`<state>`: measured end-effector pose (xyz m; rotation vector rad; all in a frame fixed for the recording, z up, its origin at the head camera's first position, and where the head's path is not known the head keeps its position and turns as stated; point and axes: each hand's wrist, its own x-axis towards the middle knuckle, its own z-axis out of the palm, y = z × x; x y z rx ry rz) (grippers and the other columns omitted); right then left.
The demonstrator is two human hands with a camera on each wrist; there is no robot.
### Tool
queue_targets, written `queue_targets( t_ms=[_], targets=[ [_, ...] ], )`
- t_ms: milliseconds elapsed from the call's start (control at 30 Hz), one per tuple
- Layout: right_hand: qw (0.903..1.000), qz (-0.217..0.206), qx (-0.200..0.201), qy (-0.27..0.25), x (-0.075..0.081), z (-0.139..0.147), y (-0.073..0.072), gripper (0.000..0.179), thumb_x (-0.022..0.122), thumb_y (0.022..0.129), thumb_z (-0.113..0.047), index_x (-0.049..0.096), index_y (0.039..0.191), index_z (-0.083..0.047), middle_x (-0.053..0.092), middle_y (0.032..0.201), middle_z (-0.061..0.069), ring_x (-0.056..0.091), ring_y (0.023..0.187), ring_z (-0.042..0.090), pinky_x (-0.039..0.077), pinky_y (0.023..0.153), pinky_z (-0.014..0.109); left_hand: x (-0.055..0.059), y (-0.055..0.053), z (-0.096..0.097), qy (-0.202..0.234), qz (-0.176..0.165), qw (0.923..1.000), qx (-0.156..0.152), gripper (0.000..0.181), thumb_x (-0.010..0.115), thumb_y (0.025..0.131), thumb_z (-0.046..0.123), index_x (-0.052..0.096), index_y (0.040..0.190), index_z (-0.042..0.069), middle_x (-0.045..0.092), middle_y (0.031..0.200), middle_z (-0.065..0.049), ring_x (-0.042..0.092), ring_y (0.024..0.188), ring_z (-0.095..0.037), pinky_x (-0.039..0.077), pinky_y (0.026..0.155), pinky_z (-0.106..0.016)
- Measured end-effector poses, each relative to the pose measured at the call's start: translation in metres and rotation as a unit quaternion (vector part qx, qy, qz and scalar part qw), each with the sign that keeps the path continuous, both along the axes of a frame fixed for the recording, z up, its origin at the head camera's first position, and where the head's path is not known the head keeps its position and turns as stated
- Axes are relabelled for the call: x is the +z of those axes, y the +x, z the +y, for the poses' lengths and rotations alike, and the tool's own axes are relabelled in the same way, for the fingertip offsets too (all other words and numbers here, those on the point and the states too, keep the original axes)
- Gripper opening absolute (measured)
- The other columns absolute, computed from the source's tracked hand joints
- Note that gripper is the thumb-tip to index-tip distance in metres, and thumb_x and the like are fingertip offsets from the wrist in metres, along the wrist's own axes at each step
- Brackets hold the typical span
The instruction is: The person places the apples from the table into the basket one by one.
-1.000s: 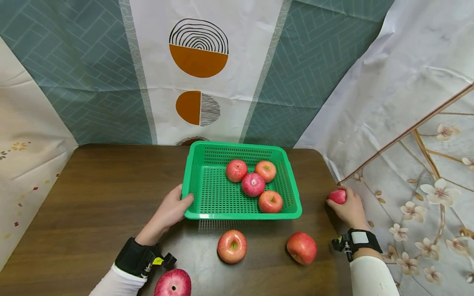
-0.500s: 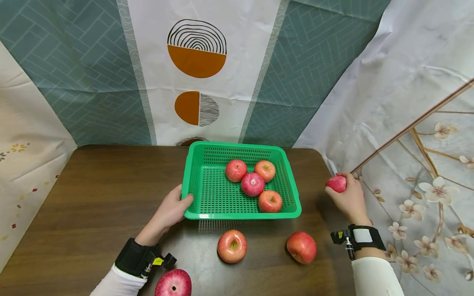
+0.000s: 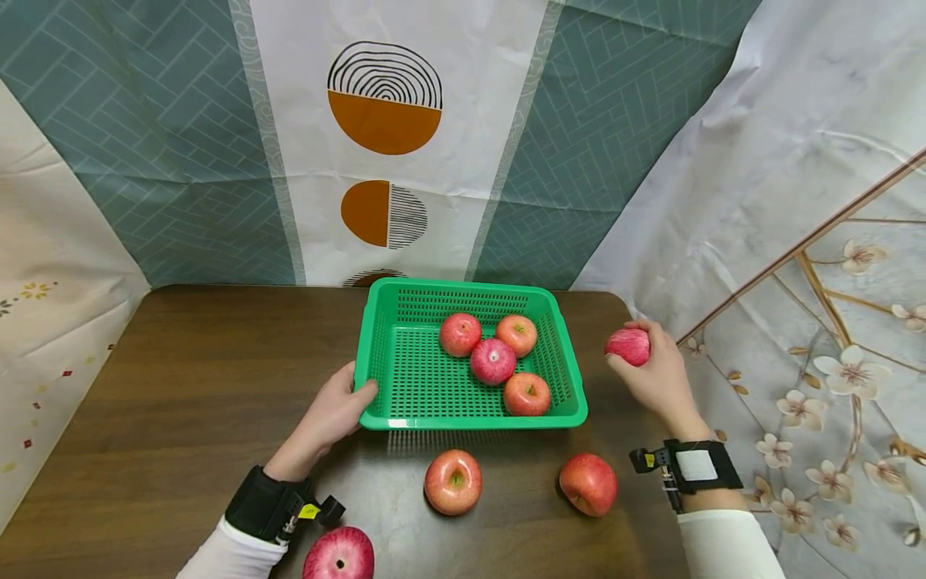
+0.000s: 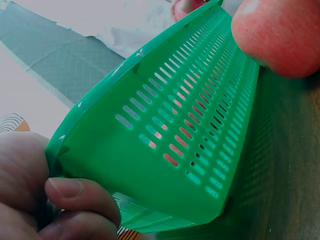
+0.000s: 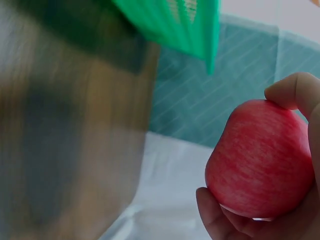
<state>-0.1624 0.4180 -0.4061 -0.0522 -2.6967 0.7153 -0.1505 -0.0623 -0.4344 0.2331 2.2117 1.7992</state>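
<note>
My left hand [image 3: 337,406] grips the left wall of a green plastic basket [image 3: 477,422], thumb over the rim and fingers curled under it outside, as the left wrist view shows. Several apples, among them a dark pink apple [image 3: 493,361], lie in the basket's right half. Off to the basket's right, my right hand [image 3: 661,371] holds a red apple [image 5: 260,160] between thumb and fingers. In the right wrist view this apple is raised above the level of the table, with the basket's corner beyond it.
On the brown table [image 3: 217,378], an orange-red apple [image 3: 453,482] and a redder apple [image 3: 589,484] lie in front of the basket. A dark pink apple [image 3: 338,555] sits by my left wrist. Patterned cloth [image 3: 391,161] hangs behind the table, and flowered cloth [image 3: 810,386] borders its right side.
My right hand has lifted the apple from the table's right edge and carried it up and left toward the basket. The left hand and basket have stayed put.
</note>
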Motion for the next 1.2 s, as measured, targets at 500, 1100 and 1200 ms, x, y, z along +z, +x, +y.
queue_targets(
  t_ms=[500, 1100, 1200],
  targets=[
    [0.9947, -0.024, 0.100, -0.004, 0.010, -0.064, -0.001, 0.054, 0.076, 0.082, -0.029, 0.051, 0.128, -0.016, 0.054, 0.113, 0.009, 0.052, 0.096, 0.025, 0.052, 0.068, 0.043, -0.038, -0.014, -0.005, 0.004, -0.005, 0.9999, 0.010, 0.039, 0.044, 0.104, 0.012, 0.040, 0.139, -0.004, 0.066, 0.092, -0.029, 0.042, 0.041, -0.012, 0.037, 0.041, -0.026],
    [0.9656, -0.098, 0.239, 0.030, 0.003, -0.164, 0.007, 0.047, 0.064, 0.093, -0.040, 0.050, 0.133, -0.023, 0.044, 0.132, 0.002, 0.046, 0.110, 0.021, 0.054, 0.079, 0.040, -0.043, -0.016, -0.005, 0.004, 0.002, 1.0000, 0.008, 0.039, 0.045, 0.103, 0.013, 0.041, 0.138, -0.003, 0.066, 0.092, -0.028, 0.038, 0.040, -0.013, 0.037, 0.041, -0.027],
    [0.9599, -0.094, 0.261, 0.041, 0.000, -0.176, 0.007, 0.042, 0.064, 0.092, -0.038, 0.052, 0.129, -0.023, 0.044, 0.130, -0.002, 0.043, 0.112, 0.018, 0.053, 0.076, 0.037, -0.043, -0.016, -0.005, 0.003, 0.003, 1.0000, 0.008, 0.039, 0.046, 0.103, 0.013, 0.041, 0.138, -0.004, 0.067, 0.096, -0.026, 0.039, 0.041, -0.013, 0.038, 0.042, -0.028]
  ],
)
